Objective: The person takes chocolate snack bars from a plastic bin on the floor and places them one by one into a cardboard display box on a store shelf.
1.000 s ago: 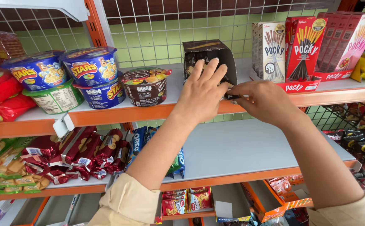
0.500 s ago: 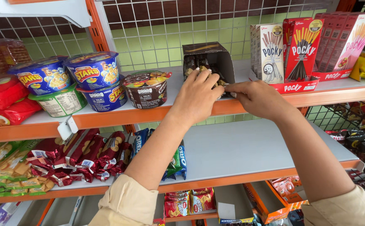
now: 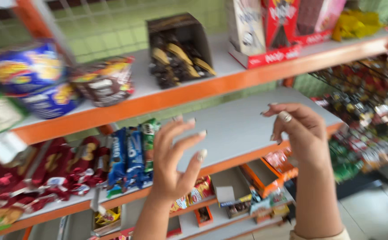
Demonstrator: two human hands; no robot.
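Head view blurred; left hand [image 3: 174, 162], right hand [image 3: 303, 133] empty.

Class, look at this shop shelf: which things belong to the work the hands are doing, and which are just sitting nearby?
In the work:
left hand, open, empty
right hand, open, empty
dark display box of snack packets, nearest above both hands

Just nearby:
snack tubs
biscuit stick boxes
blue biscuit packs

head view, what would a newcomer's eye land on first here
Two raised bare hands fill the middle: the left hand with fingers spread, the right hand wearing a ring, both empty, in front of the grey middle shelf. Above them, on the top shelf, stands an open dark box of wrapped snacks. Blue biscuit packs lie just left of the left hand.
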